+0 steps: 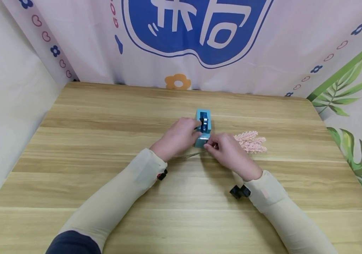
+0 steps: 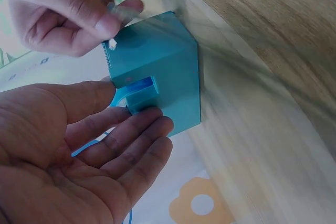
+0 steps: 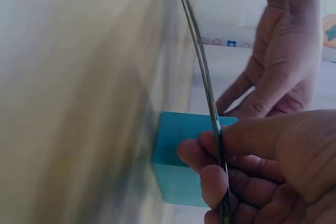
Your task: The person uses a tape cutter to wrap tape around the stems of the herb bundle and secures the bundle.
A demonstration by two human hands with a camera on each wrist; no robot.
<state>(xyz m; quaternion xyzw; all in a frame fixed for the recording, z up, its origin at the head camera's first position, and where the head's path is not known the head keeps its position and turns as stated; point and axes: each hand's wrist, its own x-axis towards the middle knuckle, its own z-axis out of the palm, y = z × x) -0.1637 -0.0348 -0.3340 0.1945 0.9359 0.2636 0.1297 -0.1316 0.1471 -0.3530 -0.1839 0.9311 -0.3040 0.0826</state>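
A teal tape dispenser (image 1: 201, 143) stands on the table in front of both hands, a tape roll in its upper opening. My left hand (image 1: 179, 135) holds its left side, with fingers at the roll and thumb nearer the front; in the left wrist view the fingers lie along the dispenser's side wall (image 2: 181, 85). Close by the dispenser's front end, my right hand (image 1: 230, 153) pinches thin stems (image 3: 202, 61) between thumb and fingers. Pink artificial flowers (image 1: 251, 143) stick out to the right beyond that hand. A shiny band shows on the stems by the right fingertips.
The wooden table (image 1: 104, 120) reaches back to a white curtain (image 1: 92, 53) with a blue emblem. A leaf-print cloth (image 1: 355, 155) hangs along the right side. Small black cameras (image 1: 240, 191) sit at the wrists.
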